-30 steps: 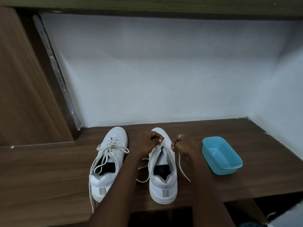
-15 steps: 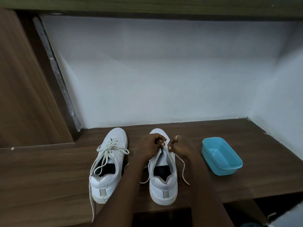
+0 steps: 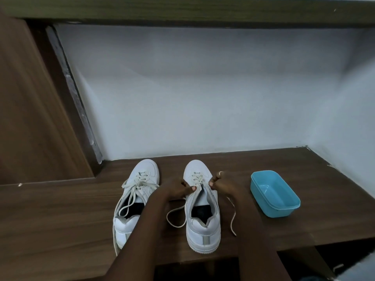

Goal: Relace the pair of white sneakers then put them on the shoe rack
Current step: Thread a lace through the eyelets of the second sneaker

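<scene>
Pulling apart since a moment ago, pinching the lace (image 3: 232, 218) with left hand (image 3: 176, 189) and right hand (image 3: 223, 184), either side of the sneaker (image 3: 203, 228) nearer the tub (image 3: 282, 212).

Dark brown wood-grain shelf (image 3: 60, 220) carries two white low-top sneakers side by side at centre, toes far: left sneaker (image 3: 146, 171), right sneaker (image 3: 203, 232). Off-white lace ends (image 3: 167, 216) trail on the wood. Pale blue rectangular plastic tub (image 3: 282, 212) sits right, apart.

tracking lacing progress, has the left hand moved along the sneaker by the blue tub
Yes. The left hand has drawn back from the toe toward the heel of the sneaker, which stayed put by the blue tub.
</scene>
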`<state>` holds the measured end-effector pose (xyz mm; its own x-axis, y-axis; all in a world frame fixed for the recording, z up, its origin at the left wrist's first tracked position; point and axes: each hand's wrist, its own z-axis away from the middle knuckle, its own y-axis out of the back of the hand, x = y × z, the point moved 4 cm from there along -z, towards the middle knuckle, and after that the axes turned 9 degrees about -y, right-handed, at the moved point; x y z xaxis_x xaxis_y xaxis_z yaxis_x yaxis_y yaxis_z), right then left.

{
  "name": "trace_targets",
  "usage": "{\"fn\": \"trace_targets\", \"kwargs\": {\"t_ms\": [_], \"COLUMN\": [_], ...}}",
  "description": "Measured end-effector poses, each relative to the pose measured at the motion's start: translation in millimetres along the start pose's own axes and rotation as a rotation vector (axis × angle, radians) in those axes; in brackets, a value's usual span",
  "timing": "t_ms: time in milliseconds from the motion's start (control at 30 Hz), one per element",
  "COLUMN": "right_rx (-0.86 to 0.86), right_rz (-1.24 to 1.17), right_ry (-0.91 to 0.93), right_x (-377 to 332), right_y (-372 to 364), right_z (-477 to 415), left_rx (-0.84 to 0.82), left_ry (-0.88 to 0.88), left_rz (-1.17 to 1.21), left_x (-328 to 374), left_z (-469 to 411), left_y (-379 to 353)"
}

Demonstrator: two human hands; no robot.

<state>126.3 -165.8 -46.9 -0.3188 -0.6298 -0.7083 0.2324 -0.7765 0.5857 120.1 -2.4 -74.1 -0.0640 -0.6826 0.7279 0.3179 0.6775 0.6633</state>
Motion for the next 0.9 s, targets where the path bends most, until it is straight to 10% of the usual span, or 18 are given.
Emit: {"fn": "trace_targets", "kwargs": {"t_ms": [900], "right_rx": [0.118], "right_rz": [-0.075], "right_ry": [0.076], "right_x": [7.5], "right_y": [-15.4], "right_z": [-31.2], "left_rx": [0.109], "left_ry": [0.157], "left_rz": [0.571], "left_x": [-5.2], "left_z": [13.5], "left_y": [0.3]}}
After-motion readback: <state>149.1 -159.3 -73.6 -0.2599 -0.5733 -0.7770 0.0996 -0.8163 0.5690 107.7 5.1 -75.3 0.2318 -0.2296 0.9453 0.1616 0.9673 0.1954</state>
